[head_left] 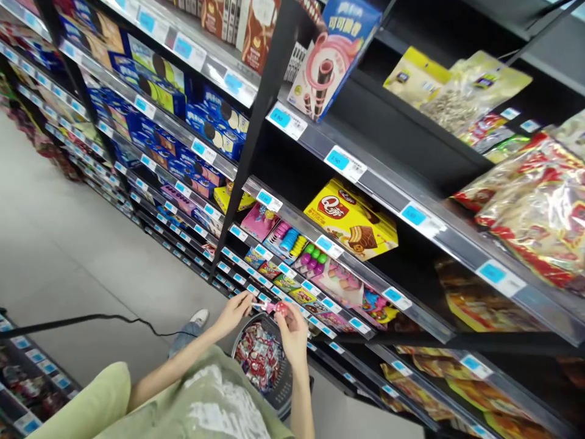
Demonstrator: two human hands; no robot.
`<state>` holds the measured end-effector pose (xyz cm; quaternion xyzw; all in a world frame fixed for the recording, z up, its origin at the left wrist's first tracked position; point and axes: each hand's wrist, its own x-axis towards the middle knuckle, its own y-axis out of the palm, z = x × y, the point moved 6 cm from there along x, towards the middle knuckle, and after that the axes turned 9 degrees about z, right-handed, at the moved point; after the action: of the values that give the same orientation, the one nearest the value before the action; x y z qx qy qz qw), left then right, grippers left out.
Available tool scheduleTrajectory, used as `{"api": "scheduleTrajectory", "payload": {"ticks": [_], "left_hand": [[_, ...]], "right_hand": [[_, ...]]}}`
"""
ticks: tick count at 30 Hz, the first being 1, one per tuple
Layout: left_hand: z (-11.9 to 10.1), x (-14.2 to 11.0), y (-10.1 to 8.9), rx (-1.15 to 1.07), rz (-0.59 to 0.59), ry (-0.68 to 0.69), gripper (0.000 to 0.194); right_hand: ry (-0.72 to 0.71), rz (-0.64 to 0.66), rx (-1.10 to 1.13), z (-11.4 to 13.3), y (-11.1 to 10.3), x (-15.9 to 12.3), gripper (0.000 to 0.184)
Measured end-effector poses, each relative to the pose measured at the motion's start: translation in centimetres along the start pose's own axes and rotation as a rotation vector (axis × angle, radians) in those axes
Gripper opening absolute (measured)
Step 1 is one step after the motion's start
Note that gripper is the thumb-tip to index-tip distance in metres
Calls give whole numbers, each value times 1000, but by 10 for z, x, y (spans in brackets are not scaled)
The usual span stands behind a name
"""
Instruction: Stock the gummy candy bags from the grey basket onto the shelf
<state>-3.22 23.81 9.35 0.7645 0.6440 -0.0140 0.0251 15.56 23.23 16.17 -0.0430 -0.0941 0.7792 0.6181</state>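
Observation:
A lollipop (269, 307) with a white stick and a pink-red wrapped head is held between my two hands. The fingers of my left hand (234, 315) pinch its stick end. Around its head close the thumb and fingers of my right hand (293, 332). Below the hands is a dark grey basket (287, 390), which holds a heap of small red and silver wrapped packets (258, 356). My right forearm hides part of the basket. Just beyond the hands, small colourful candy boxes (287, 282) line a low shelf.
Store shelves (402, 216) with price tags run diagonally ahead, their edges close to my hands. A yellow cake box (351, 219) stands on one, and a blue-and-pink box (331, 58) higher up. Bagged snacks (543, 207) overhang at right. A black cable (114, 317) crosses the left side above the grey floor (137, 268).

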Motion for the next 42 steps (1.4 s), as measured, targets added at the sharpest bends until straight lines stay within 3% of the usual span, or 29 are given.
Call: {"api": "scheduleTrajectory", "payload": {"ticks": [4,9,15,18,27,35,42], "left_hand": [[-15,32,-38,65,17,34,49],[-44,84,-82,244,40,174,38],[-56,138,-93,810,61,473,49],[-48,154,-95,1027,55,475,57],[-42,160,-101,1202,26,411,62],[-41,162,-103,1219,70,409,68],[-38,164,-104,1256,107,393,69]], "right_hand": [[-162,-118,-242,30,5,59,31],[-349,-249,-547,71,30,131,30],[-421,-395,-732,78,51,195,30],[-379,-423,-797,71,54,217,34],[-122,-309,-868,62,55,259,35],[-125,-342,-995,66,59,270,23],[-99,-233,-1093,60,60,280,32]]}}
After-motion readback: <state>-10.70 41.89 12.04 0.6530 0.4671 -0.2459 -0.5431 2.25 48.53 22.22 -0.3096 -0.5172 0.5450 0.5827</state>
